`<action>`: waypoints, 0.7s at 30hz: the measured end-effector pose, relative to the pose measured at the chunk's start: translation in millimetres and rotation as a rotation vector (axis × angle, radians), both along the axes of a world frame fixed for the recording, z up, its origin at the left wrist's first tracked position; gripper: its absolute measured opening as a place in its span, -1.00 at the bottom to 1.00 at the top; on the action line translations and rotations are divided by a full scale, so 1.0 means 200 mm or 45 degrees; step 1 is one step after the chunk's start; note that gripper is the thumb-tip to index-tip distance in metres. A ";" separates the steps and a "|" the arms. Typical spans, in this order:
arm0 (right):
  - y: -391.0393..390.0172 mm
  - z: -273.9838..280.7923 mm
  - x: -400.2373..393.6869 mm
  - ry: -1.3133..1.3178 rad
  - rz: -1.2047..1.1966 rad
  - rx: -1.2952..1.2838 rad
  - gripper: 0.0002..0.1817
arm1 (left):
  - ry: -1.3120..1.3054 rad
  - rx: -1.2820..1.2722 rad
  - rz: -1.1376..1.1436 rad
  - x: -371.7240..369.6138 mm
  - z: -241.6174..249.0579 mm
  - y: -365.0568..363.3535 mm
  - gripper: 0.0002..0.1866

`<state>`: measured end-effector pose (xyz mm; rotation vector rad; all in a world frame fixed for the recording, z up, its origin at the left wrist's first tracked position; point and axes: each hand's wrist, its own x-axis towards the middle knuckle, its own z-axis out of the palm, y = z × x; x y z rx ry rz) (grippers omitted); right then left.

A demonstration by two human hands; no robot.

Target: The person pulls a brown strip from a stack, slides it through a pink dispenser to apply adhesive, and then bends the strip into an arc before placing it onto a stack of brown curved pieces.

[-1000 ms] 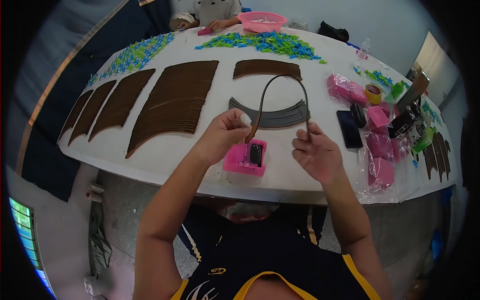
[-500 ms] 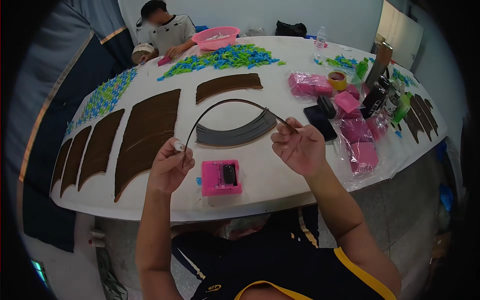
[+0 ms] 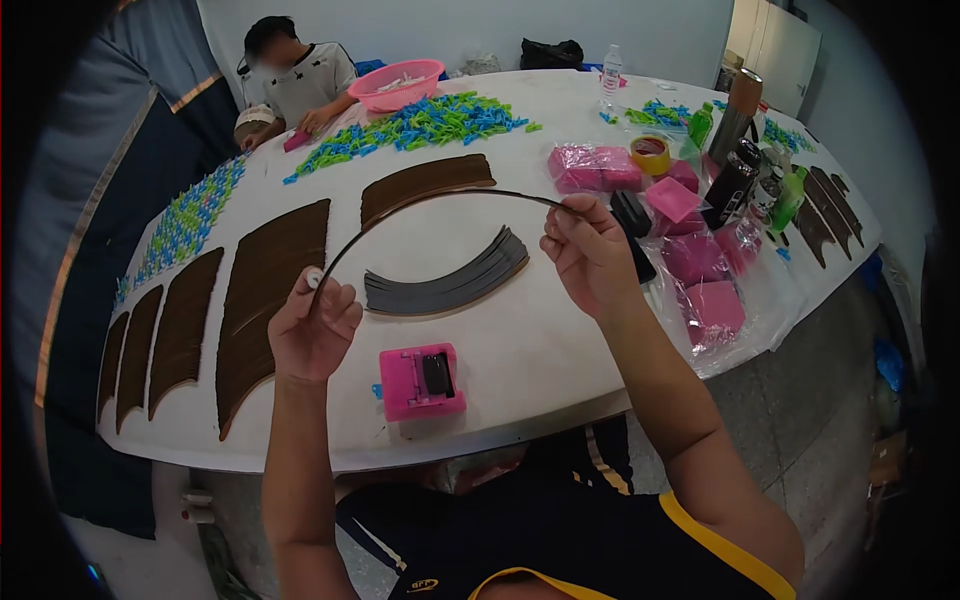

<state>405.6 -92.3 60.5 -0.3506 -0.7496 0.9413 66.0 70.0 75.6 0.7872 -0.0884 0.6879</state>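
A small yellow logo (image 3: 423, 585) marks the dark shirt (image 3: 570, 535), its letters too blurred to read surely; any print on the black bottle (image 3: 733, 185) is too small to make out. The left grip (image 3: 315, 325) and right grip (image 3: 590, 250) are each pinched on an end of the thin dark strip (image 3: 480, 192), arched above the bench (image 3: 540, 350).

Place: a workshop for handwork, by its look
Table (image 3: 530, 350): one broad white work surface
Brown strips (image 3: 275, 290): sorted into many-piece batches
Blue-and-green pieces (image 3: 410, 130): heaped in bulk
Co-worker (image 3: 320, 78): a second person at the far edge, near a pink basin (image 3: 400, 97)
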 end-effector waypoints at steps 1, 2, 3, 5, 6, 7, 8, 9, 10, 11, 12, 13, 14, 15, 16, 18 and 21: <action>0.02 0.01 0.01 0.004 0.011 -0.007 -0.78 | -0.046 -0.074 0.030 0.03 0.02 0.02 -0.87; 0.04 0.03 0.02 -0.036 -0.010 0.014 -0.79 | -0.094 -0.146 0.062 0.05 0.04 0.04 -0.87; 0.06 0.04 0.03 -0.078 -0.031 0.038 -0.80 | -0.094 -0.150 0.077 0.08 0.05 0.06 -0.87; 0.09 0.09 0.05 -0.134 -0.081 0.012 -0.82 | -0.283 -0.314 0.128 0.14 0.05 0.13 -0.85; 0.11 0.11 0.06 -0.192 -0.146 -0.012 -0.83 | -0.287 -0.313 0.144 0.18 0.04 0.16 -0.85; 0.13 0.13 0.06 -0.195 -0.129 -0.012 -0.83 | -0.264 -0.395 0.253 0.22 0.03 0.19 -0.84; 0.15 0.16 0.07 -0.251 -0.174 -0.058 -0.83 | -0.243 -0.478 0.363 0.25 0.01 0.23 -0.83; 0.17 0.17 0.07 -0.309 -0.217 -0.104 -0.84 | -0.283 -0.457 0.339 0.28 -0.05 0.30 -0.82; 0.20 0.17 0.09 -0.314 -0.197 -0.103 -0.84 | -0.291 -0.458 0.359 0.32 -0.05 0.33 -0.82; 0.23 0.17 0.10 -0.377 -0.225 -0.163 -0.84 | -0.198 -0.582 0.484 0.38 -0.06 0.35 -0.80; 0.27 0.17 0.11 -0.441 -0.251 -0.223 -0.84 | -0.105 -0.708 0.608 0.45 -0.07 0.37 -0.79; 0.30 0.17 0.13 -0.448 -0.229 -0.219 -0.84 | -0.033 -0.712 0.653 0.51 -0.08 0.38 -0.78; 0.34 0.15 0.15 -0.503 -0.255 -0.279 -0.84 | 0.038 -0.716 0.698 0.57 -0.10 0.38 -0.78; 0.38 0.14 0.17 -0.560 -0.278 -0.338 -0.84 | 0.112 -0.744 0.720 0.63 -0.12 0.40 -0.79; 0.42 0.12 0.19 -0.568 -0.250 -0.332 -0.84 | 0.154 -0.716 0.698 0.68 -0.17 0.42 -0.80; 0.50 0.08 0.23 -0.672 -0.245 -0.448 -0.85 | 0.266 -0.713 0.678 0.76 -0.24 0.47 -0.80; 0.61 0.02 0.29 -0.785 -0.222 -0.552 -0.85 | 0.423 -0.749 0.720 0.84 -0.26 0.49 -0.80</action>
